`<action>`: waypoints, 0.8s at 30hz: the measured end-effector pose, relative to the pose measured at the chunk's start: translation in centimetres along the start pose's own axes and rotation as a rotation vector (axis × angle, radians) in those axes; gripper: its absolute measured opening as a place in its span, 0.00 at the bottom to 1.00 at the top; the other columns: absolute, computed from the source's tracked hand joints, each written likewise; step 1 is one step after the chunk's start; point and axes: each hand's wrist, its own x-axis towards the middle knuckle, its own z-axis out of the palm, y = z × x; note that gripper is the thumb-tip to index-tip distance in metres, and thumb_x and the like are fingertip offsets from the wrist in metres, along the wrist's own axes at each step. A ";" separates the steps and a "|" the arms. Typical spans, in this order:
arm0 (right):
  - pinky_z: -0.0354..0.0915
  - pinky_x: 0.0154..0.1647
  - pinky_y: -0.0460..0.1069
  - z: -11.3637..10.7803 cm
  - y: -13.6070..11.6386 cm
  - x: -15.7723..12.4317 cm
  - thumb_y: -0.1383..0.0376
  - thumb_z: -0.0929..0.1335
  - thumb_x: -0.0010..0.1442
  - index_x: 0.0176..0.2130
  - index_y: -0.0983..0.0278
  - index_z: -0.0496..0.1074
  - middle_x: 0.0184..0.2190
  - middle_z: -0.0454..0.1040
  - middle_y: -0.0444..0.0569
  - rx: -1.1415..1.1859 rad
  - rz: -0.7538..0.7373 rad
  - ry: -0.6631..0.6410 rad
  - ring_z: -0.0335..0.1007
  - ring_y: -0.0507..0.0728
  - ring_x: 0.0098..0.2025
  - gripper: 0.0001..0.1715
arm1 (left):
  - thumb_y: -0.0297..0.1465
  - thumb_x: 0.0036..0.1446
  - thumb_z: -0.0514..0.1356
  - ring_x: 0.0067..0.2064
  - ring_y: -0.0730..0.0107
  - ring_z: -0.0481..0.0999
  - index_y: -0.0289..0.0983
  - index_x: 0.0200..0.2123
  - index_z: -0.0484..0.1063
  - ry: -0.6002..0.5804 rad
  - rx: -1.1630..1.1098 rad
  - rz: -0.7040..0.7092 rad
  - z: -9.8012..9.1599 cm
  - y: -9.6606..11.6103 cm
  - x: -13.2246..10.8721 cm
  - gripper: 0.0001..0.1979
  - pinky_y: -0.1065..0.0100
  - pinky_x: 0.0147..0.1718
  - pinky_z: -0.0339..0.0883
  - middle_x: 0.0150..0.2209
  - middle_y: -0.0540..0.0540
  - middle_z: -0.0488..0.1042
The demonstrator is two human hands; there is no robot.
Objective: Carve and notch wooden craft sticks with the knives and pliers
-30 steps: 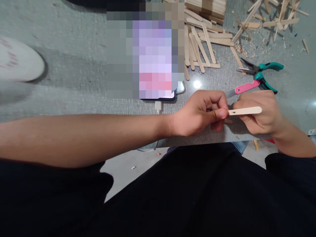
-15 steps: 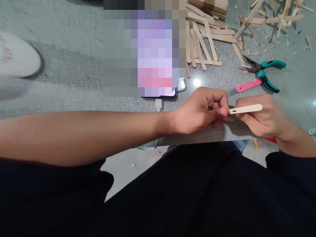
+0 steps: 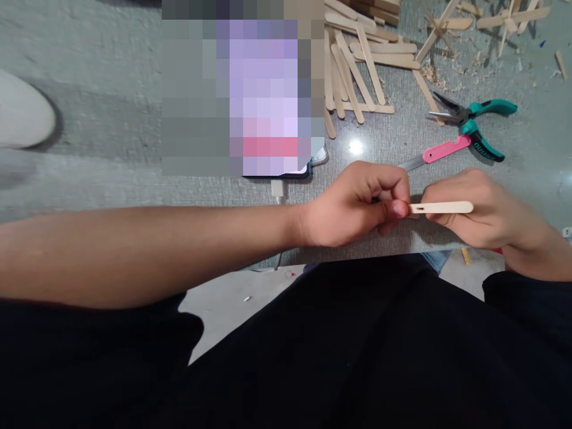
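Observation:
A wooden craft stick [image 3: 449, 207] with a small dark slot near its left end is pinched between the thumb and curled fingers of my left hand [image 3: 357, 202]. It lies nearly level across the view, its rounded free end passing in front of my right hand [image 3: 485, 211]. The fingers of that right hand are closed, and what they hold, if anything, is hidden. A sliver of another pale wooden piece shows just below the stick by my left fingertips. Beyond both hands, a pink-handled folding knife [image 3: 447, 149] lies on the table with its blade out.
Pliers [image 3: 469, 119] with teal handles rest behind the knife. Loose craft sticks [image 3: 357, 71] are heaped at the back, with crossed stick assemblies [image 3: 440, 30] and shavings to their right. A blurred-out phone [image 3: 263, 101] with a white cable plug [image 3: 277, 189] lies left of the heap.
The held stick has swung from a slant, right end higher, to nearly level. Less of the wooden piece beneath it shows. The view has shifted slightly, moving the table objects left.

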 end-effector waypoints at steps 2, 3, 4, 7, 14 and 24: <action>0.54 0.30 0.49 -0.2 -0.1 0.0 0.66 0.66 0.82 0.34 0.60 0.67 0.26 0.66 0.39 0.007 0.018 -0.028 0.58 0.48 0.27 0.20 | 0.28 0.69 0.70 0.21 0.77 0.68 0.41 0.33 0.70 -0.002 0.011 -0.004 0.0 0.0 -0.1 0.13 0.73 0.20 0.59 0.22 0.54 0.74; 0.54 0.30 0.49 -0.3 -0.2 0.0 0.65 0.65 0.82 0.34 0.60 0.67 0.26 0.66 0.39 0.008 0.027 -0.040 0.58 0.49 0.27 0.20 | 0.29 0.69 0.70 0.21 0.77 0.68 0.41 0.33 0.70 -0.004 0.017 -0.004 0.0 -0.1 -0.1 0.13 0.73 0.20 0.59 0.22 0.54 0.74; 0.54 0.30 0.49 -0.3 -0.2 0.0 0.64 0.65 0.83 0.34 0.60 0.68 0.26 0.66 0.39 0.011 0.031 -0.052 0.57 0.49 0.26 0.21 | 0.28 0.69 0.70 0.21 0.77 0.68 0.41 0.33 0.70 -0.005 0.021 -0.003 0.1 -0.1 -0.2 0.13 0.73 0.21 0.60 0.22 0.54 0.74; 0.54 0.30 0.50 -0.3 -0.2 0.0 0.64 0.64 0.83 0.35 0.60 0.69 0.26 0.66 0.39 0.002 0.020 -0.064 0.57 0.49 0.27 0.20 | 0.27 0.69 0.68 0.22 0.77 0.69 0.41 0.34 0.69 -0.004 0.027 0.011 0.1 -0.2 -0.3 0.13 0.74 0.22 0.62 0.23 0.55 0.74; 0.51 0.30 0.53 0.4 0.7 -0.4 0.69 0.67 0.76 0.40 0.58 0.72 0.28 0.70 0.41 -0.249 -0.084 0.114 0.58 0.52 0.27 0.09 | 0.32 0.72 0.71 0.22 0.76 0.70 0.41 0.33 0.71 0.032 0.053 0.056 0.0 0.0 -0.1 0.15 0.71 0.22 0.61 0.23 0.54 0.75; 0.51 0.31 0.53 0.6 1.0 -0.4 0.73 0.67 0.70 0.39 0.58 0.72 0.27 0.68 0.41 -0.419 -0.130 0.140 0.54 0.54 0.27 0.10 | 0.39 0.71 0.75 0.21 0.77 0.69 0.39 0.34 0.73 0.038 0.010 0.068 -0.1 0.0 -0.1 0.18 0.72 0.20 0.59 0.22 0.54 0.76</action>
